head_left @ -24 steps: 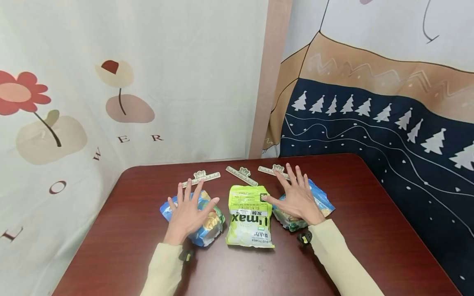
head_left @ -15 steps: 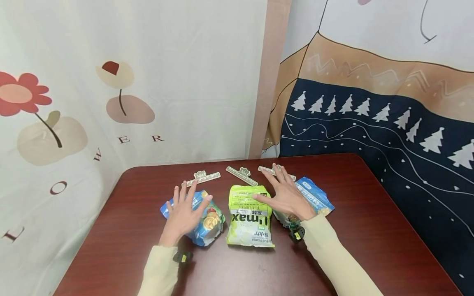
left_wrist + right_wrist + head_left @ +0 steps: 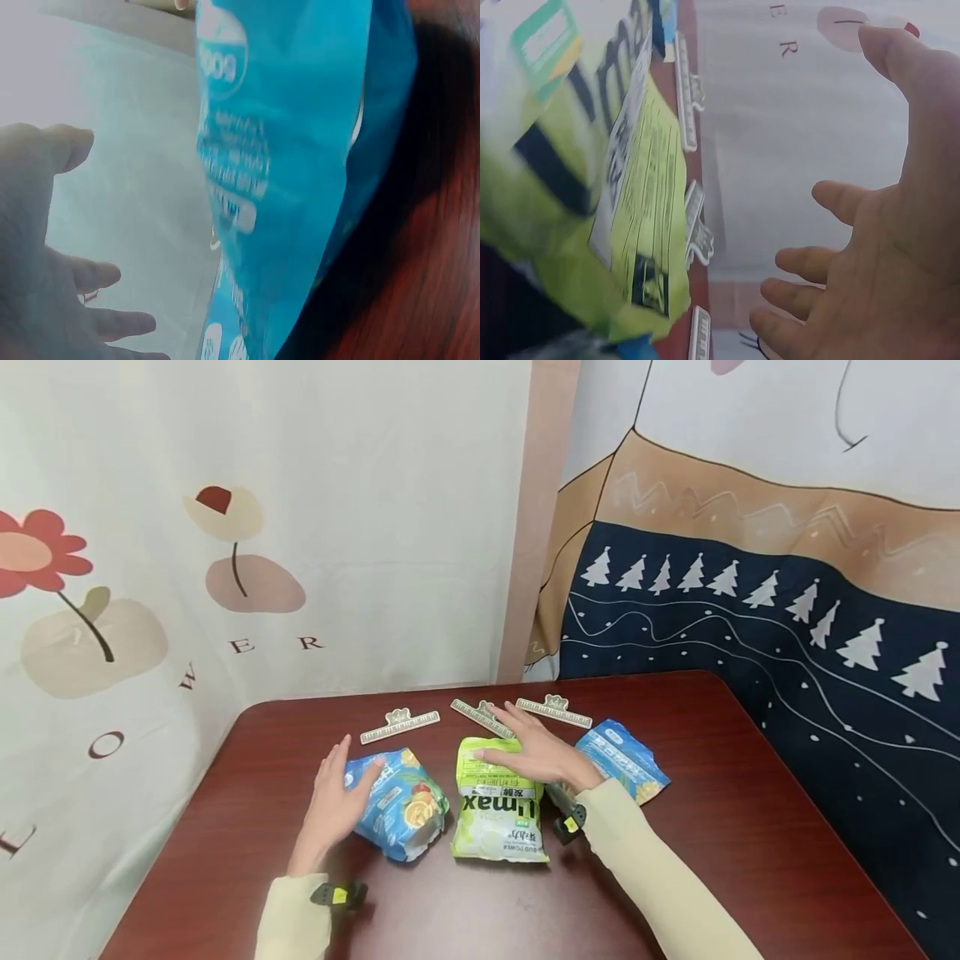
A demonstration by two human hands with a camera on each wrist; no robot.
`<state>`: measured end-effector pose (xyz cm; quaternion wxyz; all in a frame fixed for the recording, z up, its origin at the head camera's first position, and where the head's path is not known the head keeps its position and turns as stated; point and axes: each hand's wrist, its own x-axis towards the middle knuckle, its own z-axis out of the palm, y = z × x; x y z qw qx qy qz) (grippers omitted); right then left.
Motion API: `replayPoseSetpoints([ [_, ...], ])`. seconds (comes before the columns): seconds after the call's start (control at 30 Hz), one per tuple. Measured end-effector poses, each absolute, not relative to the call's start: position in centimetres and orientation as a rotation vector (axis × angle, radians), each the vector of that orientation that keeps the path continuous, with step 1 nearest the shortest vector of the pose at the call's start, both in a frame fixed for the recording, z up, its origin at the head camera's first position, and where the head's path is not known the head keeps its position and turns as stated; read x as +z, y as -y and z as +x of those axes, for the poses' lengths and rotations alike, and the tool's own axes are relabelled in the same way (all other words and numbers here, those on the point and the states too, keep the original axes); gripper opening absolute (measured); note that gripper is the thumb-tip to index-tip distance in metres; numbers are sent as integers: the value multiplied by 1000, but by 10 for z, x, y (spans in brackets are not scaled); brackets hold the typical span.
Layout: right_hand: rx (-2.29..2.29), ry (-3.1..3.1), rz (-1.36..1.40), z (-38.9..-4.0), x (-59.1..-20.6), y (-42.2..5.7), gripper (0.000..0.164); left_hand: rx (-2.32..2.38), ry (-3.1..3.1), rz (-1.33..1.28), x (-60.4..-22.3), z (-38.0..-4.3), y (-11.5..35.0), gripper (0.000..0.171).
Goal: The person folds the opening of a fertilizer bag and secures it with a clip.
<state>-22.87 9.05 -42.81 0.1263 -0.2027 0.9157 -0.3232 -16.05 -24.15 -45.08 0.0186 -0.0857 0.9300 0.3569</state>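
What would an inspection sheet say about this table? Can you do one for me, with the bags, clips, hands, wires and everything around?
Surface: dark red table, wood-grained.
Job's things: left blue bag, green bag and right blue bag, side by side; left clip, middle clip and right clip lie toward the far edge.
Clutter: nothing seen.
Hands: left hand open beside the left blue bag; right hand open above the green bag; both hold nothing.
Cables: nothing seen.
Surroundings: white hanging with flowers and letters; tree-patterned hanging on the right.
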Motion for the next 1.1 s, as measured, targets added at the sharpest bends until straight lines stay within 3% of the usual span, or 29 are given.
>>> replayPoseSetpoints([
  [0.2,-1049,-2568,-700,-236,-426,-80,82,1206,-2866,-368,-451,-159,254,92],
  [0.43,-1168,-2418,-610,-237,-427,-67,73,1448,-2707,-600,-452,-156,268,94],
  [0.87,-1185,-2290,-539,-248,-428,-36,73,1864,-2446,-887,-464,-152,281,94],
  [1.1,-1201,-2190,-525,-259,-433,-16,74,1943,-2323,-901,-470,-144,289,87],
])
